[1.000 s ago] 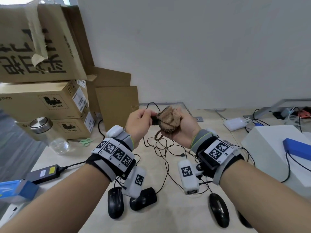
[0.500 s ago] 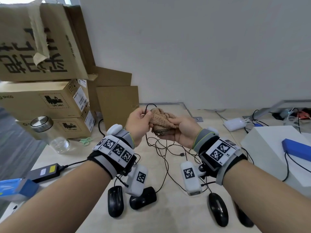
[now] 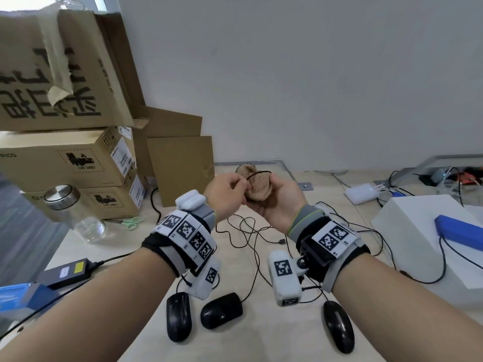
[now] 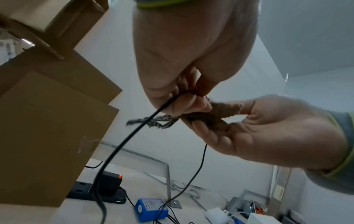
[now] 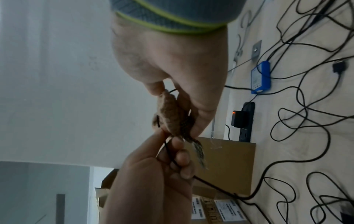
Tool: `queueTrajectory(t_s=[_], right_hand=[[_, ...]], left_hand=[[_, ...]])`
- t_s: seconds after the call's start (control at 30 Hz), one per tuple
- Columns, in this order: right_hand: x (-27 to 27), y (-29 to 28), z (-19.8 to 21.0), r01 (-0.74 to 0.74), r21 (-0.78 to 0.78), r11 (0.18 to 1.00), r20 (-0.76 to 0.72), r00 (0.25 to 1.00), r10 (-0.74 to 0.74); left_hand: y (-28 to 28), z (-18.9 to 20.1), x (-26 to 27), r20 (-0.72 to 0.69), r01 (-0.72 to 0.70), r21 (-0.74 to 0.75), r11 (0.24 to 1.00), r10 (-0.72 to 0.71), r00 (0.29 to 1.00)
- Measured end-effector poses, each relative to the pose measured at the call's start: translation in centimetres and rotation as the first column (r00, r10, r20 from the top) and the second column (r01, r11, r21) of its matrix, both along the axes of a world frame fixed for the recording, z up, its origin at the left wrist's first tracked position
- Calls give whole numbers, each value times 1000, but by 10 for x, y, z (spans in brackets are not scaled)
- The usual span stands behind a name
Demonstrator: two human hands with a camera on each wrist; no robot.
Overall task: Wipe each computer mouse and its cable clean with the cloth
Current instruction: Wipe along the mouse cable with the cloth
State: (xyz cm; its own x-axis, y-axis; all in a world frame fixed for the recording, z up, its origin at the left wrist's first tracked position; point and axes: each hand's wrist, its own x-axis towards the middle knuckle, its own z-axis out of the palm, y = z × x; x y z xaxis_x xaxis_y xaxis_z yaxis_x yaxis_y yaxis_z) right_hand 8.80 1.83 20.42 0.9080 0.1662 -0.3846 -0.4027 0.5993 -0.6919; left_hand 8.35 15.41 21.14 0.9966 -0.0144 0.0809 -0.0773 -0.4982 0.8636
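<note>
My left hand [image 3: 235, 186] pinches a thin black mouse cable [image 3: 257, 173] between thumb and fingers, as the left wrist view shows at the cable [image 4: 134, 133]. Right beside it, my right hand [image 3: 283, 195] holds a brown knitted cloth [image 3: 257, 188] between thumb and fingers. The cable arcs over the top of the cloth [image 4: 212, 113]. In the right wrist view the cloth [image 5: 171, 115] hangs from my right hand [image 5: 191, 94], touching the left fingers [image 5: 179, 144]. Three black mice lie on the table below my wrists: one [image 3: 179, 316], another [image 3: 221, 309], a third [image 3: 338, 325].
Stacked cardboard boxes [image 3: 65, 158] fill the left side, with a glass jar [image 3: 75, 212] and green scissors [image 3: 132, 222] before them. A black power brick [image 3: 65, 273] lies front left. A white box [image 3: 418, 231] stands right. Tangled black cables [image 3: 251, 239] cover the table's middle.
Both hands have risen slightly. The right hand has loosened from a bunched grip, so the cloth now lies spread in it, and the cable loops over its top.
</note>
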Motion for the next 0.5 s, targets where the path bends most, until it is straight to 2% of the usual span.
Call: queueTrajectory(t_s=[0.13, 0.2, 0.3, 0.4, 0.5], right_hand=[[-2, -5, -7, -28, 170, 985, 84, 996, 13], [-6, -6, -9, -90, 177, 980, 181, 982, 57], [-11, -6, -8, -116, 82, 990, 290, 953, 88], [-15, 3, -4, -113, -68, 991, 340, 931, 130], [-15, 11, 2, -38, -184, 982, 308, 947, 95]], left_hand=[[-1, 8, -2, 10, 16, -13, 1000, -16, 1000], [-1, 14, 0, -6, 2, -67, 998, -3, 1000], [4, 20, 3, -103, 23, -182, 983, -42, 994], [4, 20, 1, -114, 97, -101, 990, -109, 988], [3, 20, -3, -104, 147, -28, 989, -149, 983]])
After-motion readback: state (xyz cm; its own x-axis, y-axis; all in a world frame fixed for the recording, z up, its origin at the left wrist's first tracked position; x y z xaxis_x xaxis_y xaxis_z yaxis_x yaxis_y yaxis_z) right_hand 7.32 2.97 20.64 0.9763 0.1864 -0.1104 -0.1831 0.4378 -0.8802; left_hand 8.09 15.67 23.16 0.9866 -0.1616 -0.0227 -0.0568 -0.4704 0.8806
